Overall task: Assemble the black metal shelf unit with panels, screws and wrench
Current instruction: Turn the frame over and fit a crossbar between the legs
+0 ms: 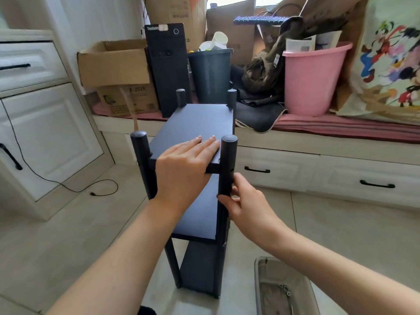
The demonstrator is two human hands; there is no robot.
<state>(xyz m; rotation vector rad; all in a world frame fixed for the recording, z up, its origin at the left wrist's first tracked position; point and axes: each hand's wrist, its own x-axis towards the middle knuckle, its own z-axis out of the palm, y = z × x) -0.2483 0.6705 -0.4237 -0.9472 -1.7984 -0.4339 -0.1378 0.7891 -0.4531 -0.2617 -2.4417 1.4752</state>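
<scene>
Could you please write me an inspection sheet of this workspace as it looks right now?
Surface: pale tiled floor; the shelf unit stands on it.
Job's things: black shelf unit, upright, three panels seen, four posts rising above the top panel; tray at lower right holding small metal hardware. No wrench seen.
Clutter: cardboard boxes, computer tower, dark bin, pink bucket, cartoon bag on the bench.
Hands: left hand flat on the top panel, thumb under its edge; right hand grips the near right post.
Cables: black cable trailing across the floor by the cabinet.
Surroundings: white cabinets, drawers under the bench.
</scene>
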